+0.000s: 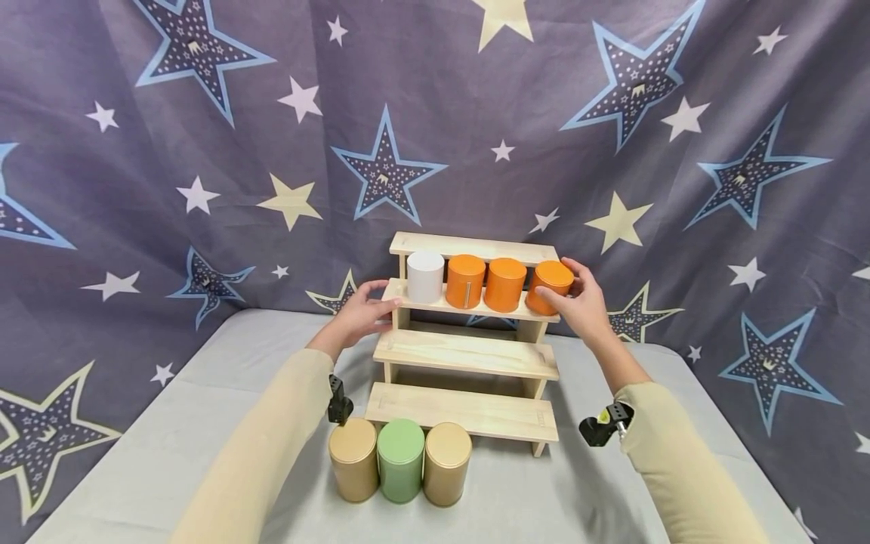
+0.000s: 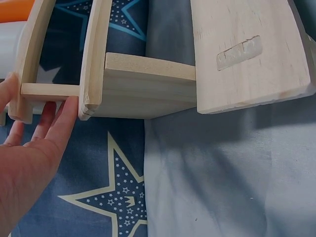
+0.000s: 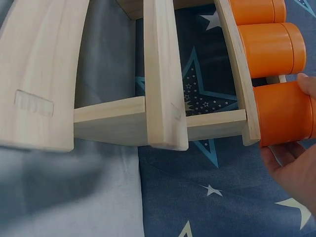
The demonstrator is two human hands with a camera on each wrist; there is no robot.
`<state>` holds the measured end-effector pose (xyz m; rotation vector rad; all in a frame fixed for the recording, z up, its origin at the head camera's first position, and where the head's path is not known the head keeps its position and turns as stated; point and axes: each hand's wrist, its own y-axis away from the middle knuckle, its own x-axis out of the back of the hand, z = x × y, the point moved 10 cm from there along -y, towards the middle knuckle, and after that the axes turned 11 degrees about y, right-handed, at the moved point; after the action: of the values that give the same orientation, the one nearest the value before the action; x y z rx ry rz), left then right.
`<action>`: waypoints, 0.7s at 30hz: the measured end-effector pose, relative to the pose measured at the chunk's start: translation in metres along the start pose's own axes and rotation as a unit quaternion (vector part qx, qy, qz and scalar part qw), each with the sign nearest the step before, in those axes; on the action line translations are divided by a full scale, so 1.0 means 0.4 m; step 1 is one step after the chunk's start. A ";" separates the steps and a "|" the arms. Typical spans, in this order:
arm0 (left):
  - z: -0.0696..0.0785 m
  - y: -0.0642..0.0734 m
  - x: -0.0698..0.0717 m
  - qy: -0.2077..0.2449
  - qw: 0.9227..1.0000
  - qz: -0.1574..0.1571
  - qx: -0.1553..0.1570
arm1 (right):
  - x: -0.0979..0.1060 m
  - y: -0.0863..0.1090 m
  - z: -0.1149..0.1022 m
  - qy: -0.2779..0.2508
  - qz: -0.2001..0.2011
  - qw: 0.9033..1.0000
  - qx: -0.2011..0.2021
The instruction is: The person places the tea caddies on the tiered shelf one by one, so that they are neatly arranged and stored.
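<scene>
A stepped wooden rack stands on the cloth-covered surface. On its second step from the top, a white canister is at the left, then three orange canisters in a row to the right. My right hand grips the rightmost orange canister, thumb at the front and fingers on the far side; its base is at the board. At the same step's left end, my left hand holds the rack, thumb by the board's edge and fingers against the side support.
In front of the rack, two gold canisters flank a green canister on the pale grey cloth. A star-patterned curtain hangs close behind the rack. Dark wrist mounts are on both sleeves.
</scene>
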<state>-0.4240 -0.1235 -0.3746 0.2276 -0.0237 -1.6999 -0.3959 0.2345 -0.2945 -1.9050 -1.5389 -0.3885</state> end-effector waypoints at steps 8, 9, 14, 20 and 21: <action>-0.001 -0.004 0.001 0.001 1.000 0.000 -0.001 | -0.018 -0.007 -0.001 -0.005 -0.008 1.000 -0.008; -0.001 -0.004 0.000 0.001 1.000 -0.001 -0.002 | -0.019 -0.007 -0.001 -0.007 -0.009 1.000 -0.009; -0.001 -0.004 -0.002 0.003 1.000 -0.001 0.000 | -0.023 -0.008 -0.001 -0.014 -0.013 1.000 -0.010; 0.000 -0.003 -0.002 0.005 1.000 -0.002 -0.001 | -0.028 -0.010 -0.007 -0.018 -0.019 1.000 -0.005; 0.001 -0.002 -0.003 0.004 1.000 -0.004 -0.002 | -0.029 -0.011 -0.009 -0.019 -0.020 1.000 -0.005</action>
<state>-0.4248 -0.1222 -0.3743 0.2329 -0.0133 -1.7073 -0.4024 0.2240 -0.2975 -1.9024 -1.6055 -0.3804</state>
